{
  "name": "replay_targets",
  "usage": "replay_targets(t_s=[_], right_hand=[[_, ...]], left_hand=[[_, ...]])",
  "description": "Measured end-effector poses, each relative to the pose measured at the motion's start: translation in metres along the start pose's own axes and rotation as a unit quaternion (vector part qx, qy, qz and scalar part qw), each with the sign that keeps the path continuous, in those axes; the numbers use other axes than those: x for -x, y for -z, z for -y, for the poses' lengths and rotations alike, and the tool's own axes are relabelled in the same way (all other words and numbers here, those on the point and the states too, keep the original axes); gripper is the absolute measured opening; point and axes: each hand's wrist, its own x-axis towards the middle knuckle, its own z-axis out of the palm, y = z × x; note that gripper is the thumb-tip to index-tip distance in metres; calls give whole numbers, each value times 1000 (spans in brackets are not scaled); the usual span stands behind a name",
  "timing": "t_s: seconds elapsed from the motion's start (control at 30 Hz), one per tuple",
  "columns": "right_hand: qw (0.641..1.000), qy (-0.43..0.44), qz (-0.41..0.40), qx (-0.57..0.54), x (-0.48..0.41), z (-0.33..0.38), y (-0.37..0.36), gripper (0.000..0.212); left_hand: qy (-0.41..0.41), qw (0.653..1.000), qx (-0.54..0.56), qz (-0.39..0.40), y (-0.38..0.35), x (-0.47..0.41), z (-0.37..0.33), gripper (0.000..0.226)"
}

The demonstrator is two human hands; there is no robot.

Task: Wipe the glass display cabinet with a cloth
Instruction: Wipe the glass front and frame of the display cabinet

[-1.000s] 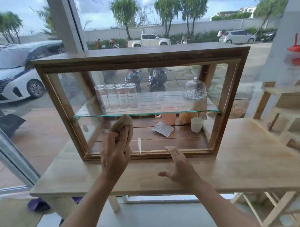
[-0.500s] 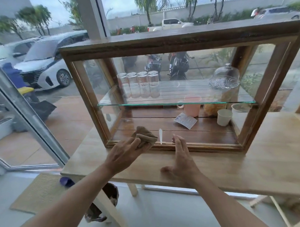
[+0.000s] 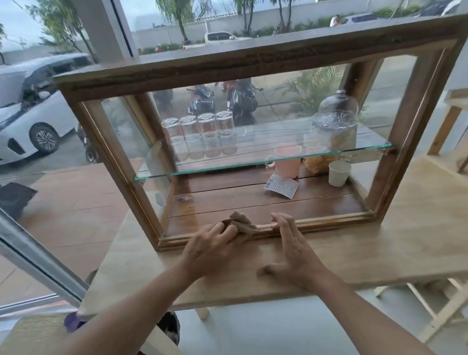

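Lowered to the cabinet rail (image 3: pixel 332 223), left hand (image 3: pixel 209 248) grips cloth (image 3: pixel 242 225), seemingly pointing right; right hand (image 3: pixel 294 253) flat.

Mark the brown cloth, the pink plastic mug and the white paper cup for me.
brown cloth (image 3: pixel 242 222): head view, crumpled middle.
pink plastic mug (image 3: pixel 289 167): head view, side wall.
white paper cup (image 3: pixel 339 175): head view, side wall.

No wording can be read here. The paper slip (image 3: pixel 281 185) on the wooden floor of the cabinet (image 3: pixel 258 61) in front of me carries lines of dark print, too small to make out. The four glasses (image 3: pixel 202 135) on the glass shelf (image 3: pixel 228 166) bear red printed bands, and I find their lettering too blurred to read.
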Motion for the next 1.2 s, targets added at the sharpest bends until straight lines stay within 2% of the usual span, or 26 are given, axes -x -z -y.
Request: replay_targets(t_s=[0.1, 0.2, 0.37, 0.47, 0.6, 0.73, 0.8, 0.93, 1.0, 1.07, 1.13, 1.2], right_hand=[[1000, -10, -10, -2, 0, 3, -1, 128], [1000, -12, -1, 3, 0, 2, -1, 128], [1000, -10, -3, 6, -1, 2, 0, 127], [1000, -7, -3, 11, -2, 0, 1, 129], [1000, -8, 11, 10, -2, -1, 0, 129], [1000, -4, 9, 15, -2, -1, 0, 128], [1000, -2, 10, 19, -2, -1, 0, 128], [1000, 5, 16, 25, -1, -2, -1, 128], [1000, 4, 16, 18, 0, -1, 0, 127], [1000, 6, 15, 10, 0, 1, 1, 127], [1000, 11, 9, 4, 0, 1, 0, 126], [1000, 15, 7, -2, 0, 0, 1, 126]], left_hand=[[-5, 1000, 1, -16, 1, -34, -6, 32], [7, 1000, 3, -28, 9, -24, 16, 40], [19, 999, 28, 9, -6, -8, -11, 21], [13, 1000, 11, 3, 2, -27, -9, 26], [18, 1000, 16, -11, 12, 8, 21, 35], [4, 1000, 13, 6, 3, -2, 0, 38], [17, 999, -5, -37, 9, -26, 6, 39], [135, 982, -28, -128, 33, -19, 45, 26], [144, 984, -25, -104, 26, -3, 30, 38], [101, 994, -11, -30, 7, -1, -2, 51], [55, 998, 14, 16, -8, -12, -21, 45], [18, 1000, -2, 11, -8, -22, -16, 38]])
